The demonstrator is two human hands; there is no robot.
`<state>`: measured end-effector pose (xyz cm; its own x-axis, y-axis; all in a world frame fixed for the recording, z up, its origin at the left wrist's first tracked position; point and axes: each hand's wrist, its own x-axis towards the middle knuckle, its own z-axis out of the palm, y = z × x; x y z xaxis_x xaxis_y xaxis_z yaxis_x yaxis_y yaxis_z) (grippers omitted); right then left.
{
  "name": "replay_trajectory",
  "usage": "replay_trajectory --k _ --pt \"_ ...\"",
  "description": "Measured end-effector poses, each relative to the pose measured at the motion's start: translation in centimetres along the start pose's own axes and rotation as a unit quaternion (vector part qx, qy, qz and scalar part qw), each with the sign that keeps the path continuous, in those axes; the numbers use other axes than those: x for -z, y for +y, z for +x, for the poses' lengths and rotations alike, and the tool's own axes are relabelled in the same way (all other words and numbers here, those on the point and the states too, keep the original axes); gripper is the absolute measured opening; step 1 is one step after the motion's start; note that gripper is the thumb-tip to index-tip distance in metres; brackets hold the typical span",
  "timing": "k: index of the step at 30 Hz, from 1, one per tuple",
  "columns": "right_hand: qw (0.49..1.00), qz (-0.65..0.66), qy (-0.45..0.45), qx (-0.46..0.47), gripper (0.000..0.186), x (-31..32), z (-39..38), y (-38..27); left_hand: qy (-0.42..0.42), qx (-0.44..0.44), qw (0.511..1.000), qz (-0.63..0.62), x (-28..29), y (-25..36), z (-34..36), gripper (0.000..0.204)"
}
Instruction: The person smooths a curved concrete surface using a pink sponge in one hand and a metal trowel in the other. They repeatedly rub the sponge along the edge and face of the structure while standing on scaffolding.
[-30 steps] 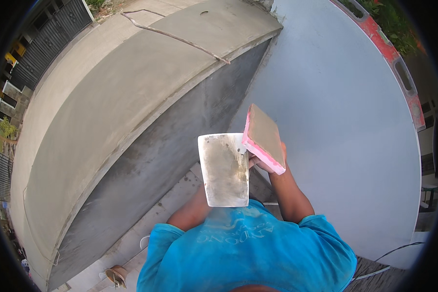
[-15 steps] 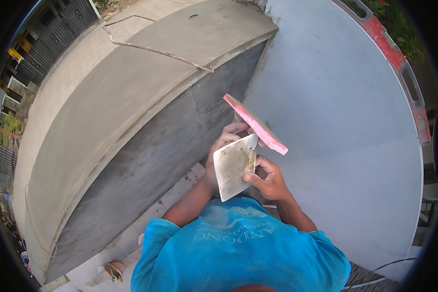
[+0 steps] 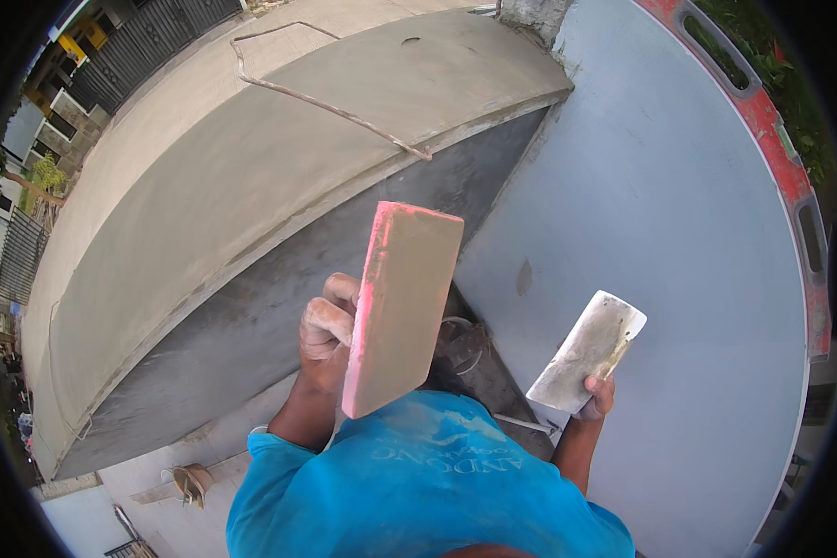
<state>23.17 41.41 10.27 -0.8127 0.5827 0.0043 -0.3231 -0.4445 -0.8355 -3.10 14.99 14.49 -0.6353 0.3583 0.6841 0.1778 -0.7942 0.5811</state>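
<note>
Coated with grey mortar on its broad face, a pink-edged float [image 3: 407, 307] stands nearly upright in front of my chest. My left hand [image 3: 328, 325] is closed at its back left side; the grip itself is hidden behind the board. Farther right, my right hand [image 3: 600, 398] holds a thin white rectangular scraper [image 3: 586, 353] by its lower end, thumb on the front face. Grey smears cover the scraper, which is tilted in front of the blue-grey wall and apart from the float.
A smooth grey mortar ledge [image 3: 251, 158] curves across the left above a darker wall face [image 3: 251, 358]. A bent metal rod [image 3: 335, 113] rests on the ledge. Along the right rim of the blue-grey panel [image 3: 679, 232] lies a red spirit level [image 3: 767, 121]. A bucket [image 3: 460, 342] stands below.
My hands have moved apart: the float went left and turned its mortar-coated face toward me, while the scraper went right and down, away from it. The view has shifted slightly.
</note>
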Motion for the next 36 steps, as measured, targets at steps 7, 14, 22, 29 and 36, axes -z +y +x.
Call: replay_trajectory --k 7,14,22,29,36 --pt "0.997 0.034 -0.047 -0.042 0.084 3.0 4.3 2.0 0.063 0.090 0.802 0.587 2.2 19.4 7.5 0.023" --pt "0.994 0.057 -0.059 -0.077 0.083 3.5 7.0 6.4 -0.120 0.178 0.596 0.774 8.8 18.2 17.1 0.039" --pt "0.995 0.052 -0.070 -0.047 0.077 2.4 7.3 6.3 -0.280 0.079 0.558 0.777 12.1 9.4 23.4 0.048" --pt "0.997 0.039 -0.057 -0.045 0.082 4.0 7.9 6.3 -0.328 0.036 0.576 0.748 11.5 -0.5 29.1 0.056" --pt "0.999 0.029 -0.013 -0.028 0.079 4.6 7.0 6.9 -0.357 0.055 0.601 0.713 12.9 -7.1 32.8 0.043"
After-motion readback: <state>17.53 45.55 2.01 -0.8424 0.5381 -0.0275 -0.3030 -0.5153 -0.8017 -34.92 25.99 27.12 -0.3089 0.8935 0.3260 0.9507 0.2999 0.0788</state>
